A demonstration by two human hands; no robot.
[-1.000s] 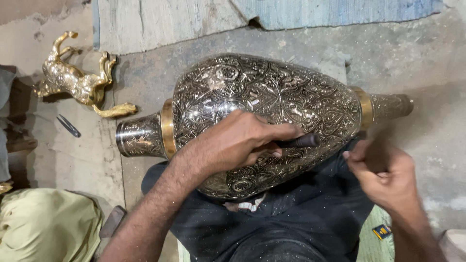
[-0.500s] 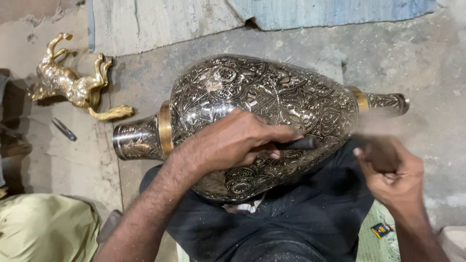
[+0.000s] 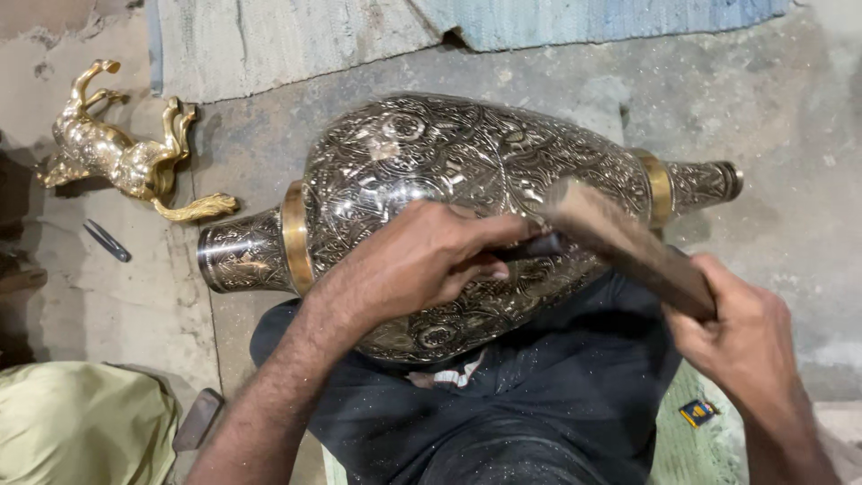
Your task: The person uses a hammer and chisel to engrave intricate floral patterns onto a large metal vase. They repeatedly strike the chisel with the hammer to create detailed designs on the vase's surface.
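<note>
Seeing from head camera: engraved metal vase (image 3: 449, 180) lying sideways across my lap; my left hand (image 3: 422, 260) clamps dark chisel (image 3: 530, 249) against it; my right hand (image 3: 741, 337) grips blurred hammer (image 3: 620, 242); brass horse figurine (image 3: 126, 157) well apart on floor

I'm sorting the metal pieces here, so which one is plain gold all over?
The horse figurine lying on the floor at upper left; the big engraved vase under the hands is dark silver with only gold bands.
</note>
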